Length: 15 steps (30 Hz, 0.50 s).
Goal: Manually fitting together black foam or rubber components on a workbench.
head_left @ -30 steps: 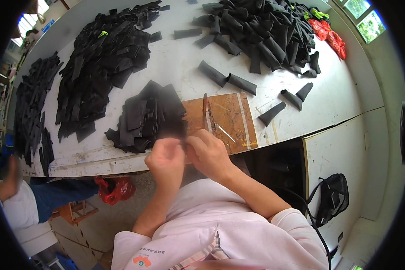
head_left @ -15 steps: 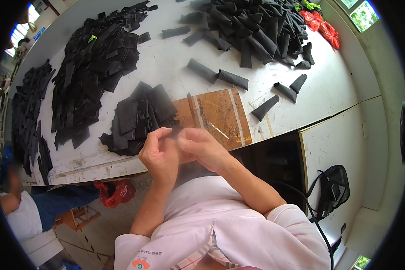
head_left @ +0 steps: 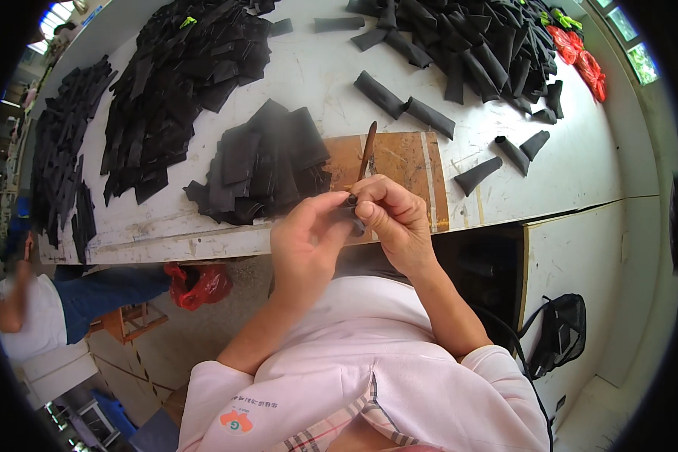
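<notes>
In front of my chest, a small black fabric piece (head_left: 358, 226) is held between both hands, mostly hidden by fingers. My left hand (head_left: 306, 245), slightly blurred, is closed on its left side. With thumb and forefinger, my right hand (head_left: 396, 230) pinches its upper end. Just beyond my right fingers, a slim brown pointed stick (head_left: 368, 151) rises over a worn wooden board (head_left: 399, 162); whether I touch the stick cannot be seen. A stack of flat black fabric pieces (head_left: 252, 162) lies left of the board, partly on its edge.
Heaps of flat black pieces (head_left: 173, 90) cover the table's left side. Rolled black tubes (head_left: 490, 45) pile up far right, several lying loose nearer the board. Red plastic bags (head_left: 580, 60) sit by the far right edge. At lower left, another person (head_left: 34, 309) sits beside a red bag (head_left: 200, 285).
My view has shifted, so the table items appear farther right and left piles higher. My right fingers have moved up beside the stick, which now leans right instead of left.
</notes>
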Motion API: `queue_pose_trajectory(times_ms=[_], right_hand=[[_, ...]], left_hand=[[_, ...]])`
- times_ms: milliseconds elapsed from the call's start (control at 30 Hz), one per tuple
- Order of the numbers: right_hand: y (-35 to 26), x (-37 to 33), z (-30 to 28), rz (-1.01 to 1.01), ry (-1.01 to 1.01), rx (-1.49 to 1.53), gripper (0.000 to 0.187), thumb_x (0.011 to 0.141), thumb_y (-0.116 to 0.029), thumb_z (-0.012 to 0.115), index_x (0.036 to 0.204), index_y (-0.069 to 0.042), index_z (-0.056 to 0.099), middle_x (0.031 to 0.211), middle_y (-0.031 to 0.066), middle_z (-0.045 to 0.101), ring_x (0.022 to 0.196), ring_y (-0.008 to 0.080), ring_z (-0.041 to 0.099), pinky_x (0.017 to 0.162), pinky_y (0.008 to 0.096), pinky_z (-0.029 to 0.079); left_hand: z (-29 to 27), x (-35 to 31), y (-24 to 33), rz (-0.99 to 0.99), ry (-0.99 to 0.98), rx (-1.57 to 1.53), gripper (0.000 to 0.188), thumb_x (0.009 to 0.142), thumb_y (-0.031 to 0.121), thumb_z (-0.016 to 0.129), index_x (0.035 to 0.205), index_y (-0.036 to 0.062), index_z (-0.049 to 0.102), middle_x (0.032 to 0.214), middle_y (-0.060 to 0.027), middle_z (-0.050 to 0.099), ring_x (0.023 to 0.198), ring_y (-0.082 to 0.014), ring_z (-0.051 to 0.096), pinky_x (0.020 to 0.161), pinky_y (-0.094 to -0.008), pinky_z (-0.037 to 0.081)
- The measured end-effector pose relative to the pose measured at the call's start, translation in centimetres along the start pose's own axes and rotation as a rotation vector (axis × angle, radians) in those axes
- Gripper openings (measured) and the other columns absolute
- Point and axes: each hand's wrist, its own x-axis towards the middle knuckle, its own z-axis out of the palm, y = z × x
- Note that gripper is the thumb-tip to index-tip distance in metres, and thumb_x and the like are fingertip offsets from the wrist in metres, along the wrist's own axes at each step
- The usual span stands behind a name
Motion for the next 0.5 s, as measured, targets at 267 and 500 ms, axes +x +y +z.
queue_pose_trajectory(times_ms=[267,500], right_hand=[[-5.7,2.2,1.0,-0.21,0.045,-0.548,0.011,0.079,-0.008,0.059,0.073,-0.001,0.052,0.066,0.0023,0.049,0.055,0.0088,0.046,0.049,0.0218,0.038],[-10.8,5.0,1.5,0.046,-0.129,-0.095,0.026,0.084,-0.025,0.057,0.076,-0.001,0.057,0.058,-0.0048,0.046,0.051,0.0009,0.035,0.044,0.0165,0.026]], left_hand=[[1.4,1.4,3.5,0.05,0.104,-0.227,0.01,0.079,-0.001,0.055,0.089,-0.0014,0.055,0.082,-0.007,0.058,0.055,-0.0058,0.047,0.048,-0.0177,0.039],[0.2,6.1,6.0,-0.195,-0.663,-1.198,0.034,0.084,-0.003,0.041,0.117,-0.0059,0.032,0.095,-0.0181,0.052,0.029,-0.0006,0.029,0.027,-0.0164,0.02]])
